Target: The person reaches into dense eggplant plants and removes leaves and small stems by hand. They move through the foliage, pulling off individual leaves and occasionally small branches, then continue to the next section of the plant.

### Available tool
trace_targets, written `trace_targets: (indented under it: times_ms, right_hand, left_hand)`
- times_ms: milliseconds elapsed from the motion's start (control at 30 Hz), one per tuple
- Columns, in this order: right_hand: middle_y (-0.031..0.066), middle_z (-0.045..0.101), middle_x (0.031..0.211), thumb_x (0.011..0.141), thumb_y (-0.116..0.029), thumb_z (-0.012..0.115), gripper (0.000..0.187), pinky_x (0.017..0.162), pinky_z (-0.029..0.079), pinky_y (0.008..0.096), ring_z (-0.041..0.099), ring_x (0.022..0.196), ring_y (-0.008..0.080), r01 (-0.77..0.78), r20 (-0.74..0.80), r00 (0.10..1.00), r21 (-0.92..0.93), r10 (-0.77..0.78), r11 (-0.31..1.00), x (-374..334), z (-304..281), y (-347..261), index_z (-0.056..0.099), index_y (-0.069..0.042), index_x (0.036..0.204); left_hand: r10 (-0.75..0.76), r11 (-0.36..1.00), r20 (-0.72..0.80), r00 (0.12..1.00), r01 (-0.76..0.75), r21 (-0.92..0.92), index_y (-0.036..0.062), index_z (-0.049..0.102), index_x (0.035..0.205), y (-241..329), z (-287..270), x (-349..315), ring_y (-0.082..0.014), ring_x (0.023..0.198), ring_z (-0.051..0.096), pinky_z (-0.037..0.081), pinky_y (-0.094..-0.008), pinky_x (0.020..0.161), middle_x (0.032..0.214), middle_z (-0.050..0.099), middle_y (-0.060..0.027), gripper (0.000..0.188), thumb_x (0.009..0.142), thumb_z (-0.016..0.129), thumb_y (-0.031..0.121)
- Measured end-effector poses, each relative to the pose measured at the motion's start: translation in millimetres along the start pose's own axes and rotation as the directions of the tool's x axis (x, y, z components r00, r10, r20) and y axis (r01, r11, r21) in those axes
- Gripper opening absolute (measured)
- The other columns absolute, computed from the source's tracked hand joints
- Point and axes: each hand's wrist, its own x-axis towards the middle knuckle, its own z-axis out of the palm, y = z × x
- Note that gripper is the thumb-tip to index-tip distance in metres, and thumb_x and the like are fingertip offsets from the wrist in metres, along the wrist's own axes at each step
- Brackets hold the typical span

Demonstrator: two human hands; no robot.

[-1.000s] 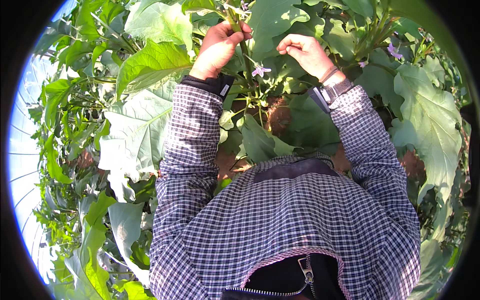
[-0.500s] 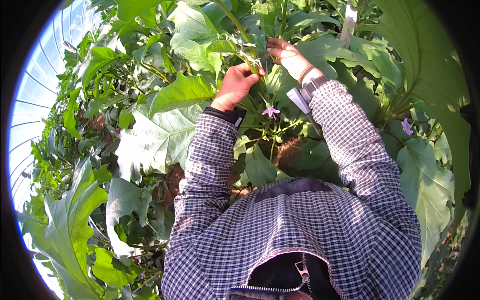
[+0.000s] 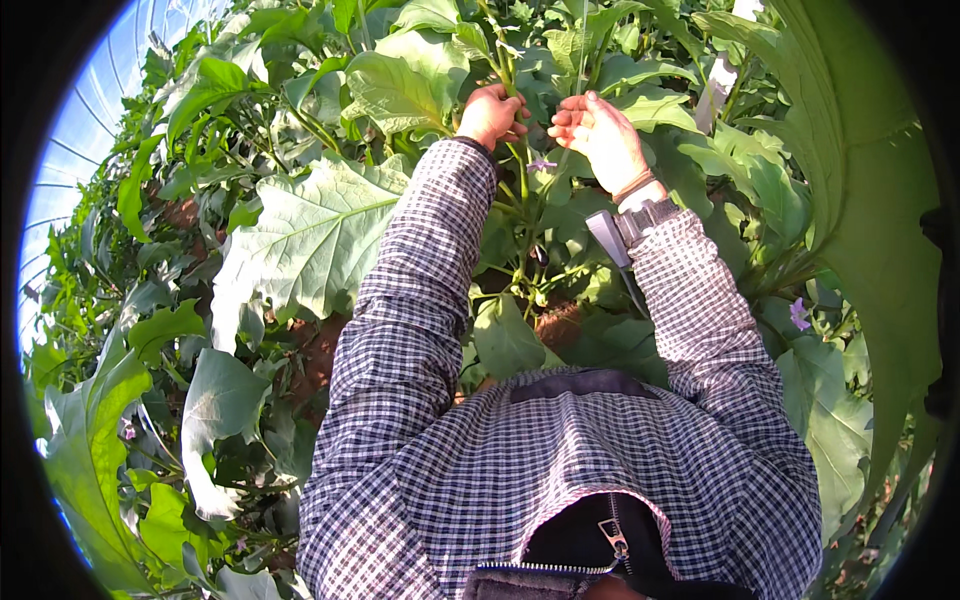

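Note:
My left hand [image 3: 492, 117] is closed around the upright green stem [image 3: 508, 72] of a broad-leaved plant that looks like eggplant. Just to its right, my right hand [image 3: 606, 143] is raised with the palm turned inward and the fingers loosely bent and apart. A thin pale string [image 3: 584, 45] comes down from above close to the right fingertips; whether they touch it I cannot make out. Below and between the hands hangs a purple flower [image 3: 541, 165]. Lower on the plant shows a small dark fruit [image 3: 541, 256]. A grey device [image 3: 606, 238] sits by my right wrist.
Large lobed leaves crowd both sides, with a wide pale leaf [image 3: 310, 235] beside my left forearm. One big leaf [image 3: 880, 200] fills the right edge close up. A white strip [image 3: 716, 92] stands at the upper right. Ribbed clear sheeting [image 3: 85, 130] curves along the left.
My left hand has shifted up and slightly right along the stem, its fingers now wrapped around it. The right hand has moved a little down and right, its palm turned more inward.

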Motion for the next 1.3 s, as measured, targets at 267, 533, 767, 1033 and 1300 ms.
trace_targets:
  times_ms: [267,533,767,1033,1300]
  right_hand:
    - [0.0129,0.062,0.118,0.096,-0.010,0.056,0.038,0.095,0.048,0.0311,0.061,0.108,0.0190,0.205,0.111,0.978,-0.391,-0.175,0.897,-16.2,28.6,-10.7,0.048,0.002,0.132]
    - [0.0056,0.068,0.090,0.096,-0.020,0.059,0.023,0.066,0.050,0.0254,0.062,0.075,0.0118,0.226,-0.433,0.773,-0.494,-0.463,0.839,-60.7,-6.8,-78.6,0.067,0.000,0.104]
    - [0.0116,0.061,0.113,0.095,-0.069,0.020,0.086,0.087,0.048,0.0389,0.057,0.090,0.0210,0.025,0.013,0.999,0.232,-0.029,0.972,-13.6,-5.0,-95.0,0.048,0.003,0.133]
    - [0.0118,0.050,0.139,0.093,-0.067,0.041,0.082,0.102,0.039,0.0347,0.047,0.127,0.0197,0.268,0.293,0.944,-0.414,-0.151,0.870,24.9,42.1,-72.8,0.039,-0.003,0.145]
    - [0.0153,0.065,0.116,0.099,-0.053,0.042,0.062,0.082,0.050,0.0295,0.065,0.100,0.0211,0.253,-0.164,0.935,-0.313,-0.314,0.916,-3.7,-10.6,-72.1,0.057,0.002,0.124]
  left_hand:
    - [0.039,0.841,0.413,0.910,0.193,-0.505,-0.0064,0.053,0.120,-1.6,41.9,42.1,-0.0261,0.085,0.067,0.056,-0.0351,0.076,0.098,0.067,-0.0160,0.040,0.103,0.036,0.025]
    - [0.336,0.910,0.681,0.650,-0.038,-0.412,0.0053,0.061,0.125,1.1,51.2,-3.6,-0.0110,0.098,0.059,0.046,-0.0282,0.080,0.111,0.066,-0.0022,0.050,0.096,0.051,0.045]
    - [0.314,0.862,0.734,0.602,0.143,-0.486,0.0056,0.060,0.123,-1.9,33.7,-21.3,-0.0157,0.106,0.061,0.047,-0.0347,0.093,0.115,0.066,-0.0052,0.050,0.087,0.069,0.040]
    - [0.312,0.923,0.473,0.824,-0.145,-0.356,0.0054,0.053,0.121,-5.9,21.6,-21.2,-0.0128,0.081,0.057,0.046,-0.0261,0.073,0.089,0.060,-0.0025,0.043,0.092,0.061,0.035]
    - [-0.010,0.947,0.202,0.979,0.074,-0.314,0.0032,0.055,0.119,3.7,19.5,9.3,-0.0190,0.074,0.067,0.051,-0.0294,0.052,0.085,0.065,-0.0100,0.029,0.099,0.038,0.016]
